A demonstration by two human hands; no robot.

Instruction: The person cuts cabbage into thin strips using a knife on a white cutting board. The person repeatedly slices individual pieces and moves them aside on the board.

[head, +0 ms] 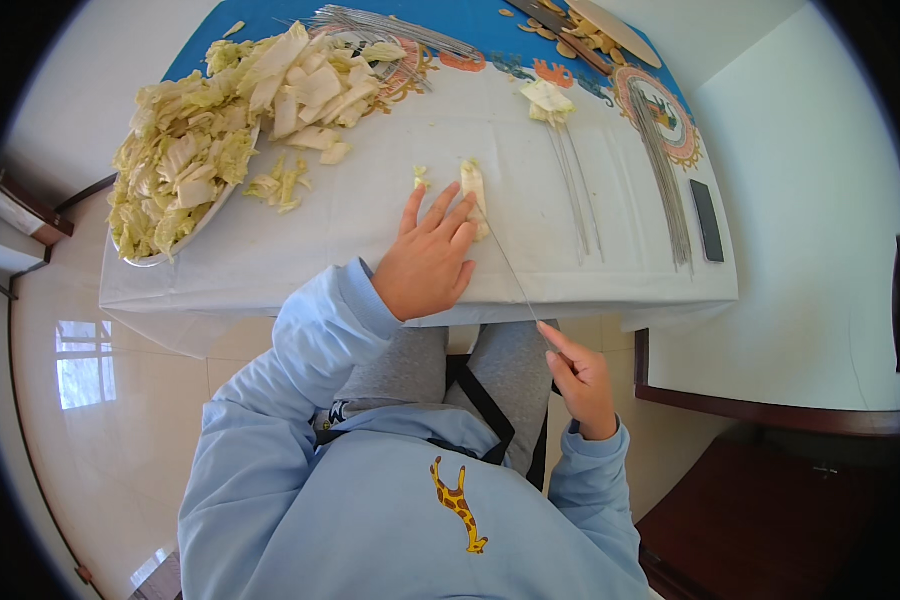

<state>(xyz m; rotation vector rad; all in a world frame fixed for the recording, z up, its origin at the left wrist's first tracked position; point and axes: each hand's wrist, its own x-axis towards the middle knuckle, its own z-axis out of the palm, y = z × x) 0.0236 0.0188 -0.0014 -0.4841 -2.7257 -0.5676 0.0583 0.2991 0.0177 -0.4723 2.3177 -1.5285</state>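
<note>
My left hand (429,259) lies palm down on the table with spread fingers, its fingertips against a strip of napa cabbage (473,180). Between the thumb and fingers of my right hand (581,375), beyond the table's front edge, is a thin metal skewer (511,266). The skewer's far end meets the cabbage strip; whether it has gone in cannot be told. A small cabbage scrap (421,177) is just beyond my left fingertips. To the right, cabbage pieces (548,101) sit bunched on the far ends of several skewers (568,187).
Cut cabbage (187,150) heaps over a white dish (210,225) at the left. Loose skewers (405,31) lie at the back, and a skewer bundle (661,180) at the right beside a dark phone (706,221). A knife (570,37) and sliced pieces (566,49) lie at the back right.
</note>
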